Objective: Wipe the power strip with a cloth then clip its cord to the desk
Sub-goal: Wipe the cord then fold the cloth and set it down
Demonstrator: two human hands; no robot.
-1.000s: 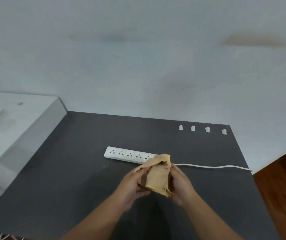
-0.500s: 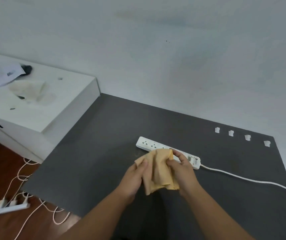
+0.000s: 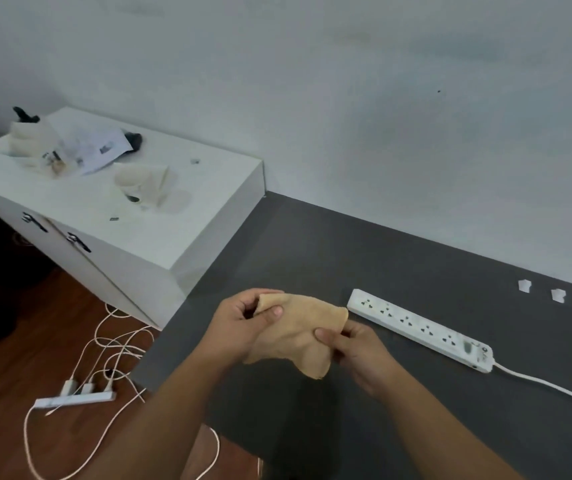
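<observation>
A: Where does the power strip [image 3: 420,330] lie, and which way does it run?

B: It lies flat on the dark grey desk [image 3: 312,244], sockets up. Its long axis runs diagonally, from the upper left down to the lower right. The switch end points to the lower right, and the white cord [image 3: 551,386] leaves that end toward the right edge of the view.

A: How many sockets?

B: Five socket groups in one row.

A: And the hands?

B: Both hold one tan cloth [image 3: 298,336] above the desk, just left of the strip's far end, apart from it. The left hand [image 3: 243,323] pinches the cloth's upper left corner between thumb and curled fingers. The right hand [image 3: 357,351] pinches the right edge between thumb and forefinger, the other fingers folded under.

A: Any clips?

B: Three small white cord clips [image 3: 558,295] show in a row near the wall, well apart from the strip.

A: Anything else?

B: A white cabinet [image 3: 187,237] stands beside the desk. A second power strip [image 3: 76,399] lies on the wooden floor with three plugs in it.
</observation>
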